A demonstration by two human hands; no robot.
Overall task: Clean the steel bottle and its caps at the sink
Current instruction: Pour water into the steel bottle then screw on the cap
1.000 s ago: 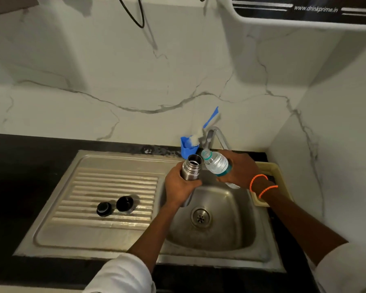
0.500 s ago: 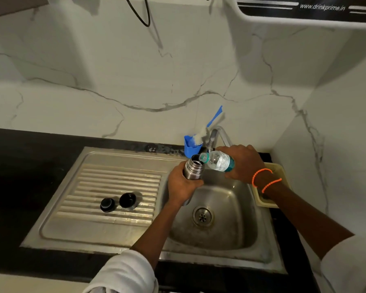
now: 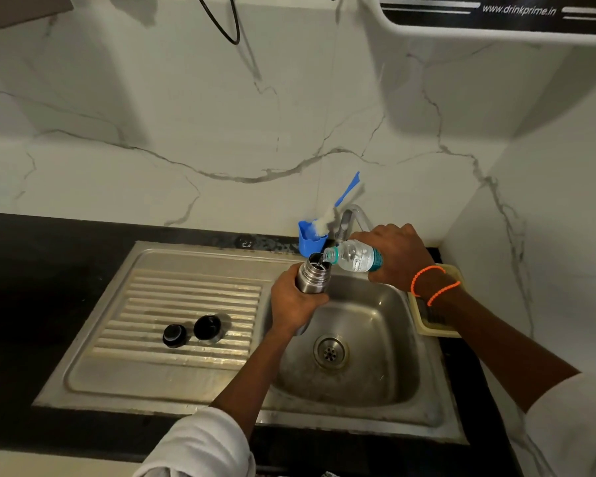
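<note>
I take the stainless sink (image 3: pixel 406 390) as my landmark: its basin sits to the right and its ribbed drainboard (image 3: pixel 186 304) runs off to the left. My left hand (image 3: pixel 295 301) is over the basin's back-left corner, fingers wrapped round the body of the steel bottle (image 3: pixel 312 275), which stands nearly upright with its open mouth facing up. Just right of that mouth, my right hand (image 3: pixel 398 258) grips a clear plastic water bottle (image 3: pixel 356 256) by its base end, long axis lying almost level and neck pointing left, so its lip meets the steel bottle's rim. I judge water is passing from one to the other, though the stream is too small to make out. The coming move turns on that alignment: the plastic neck must stay directly above the steel mouth. Out on the drainboard, well left of the basin, lie the two black caps, the larger (image 3: pixel 207 327) just right of the smaller (image 3: pixel 174 335), untouched.
</note>
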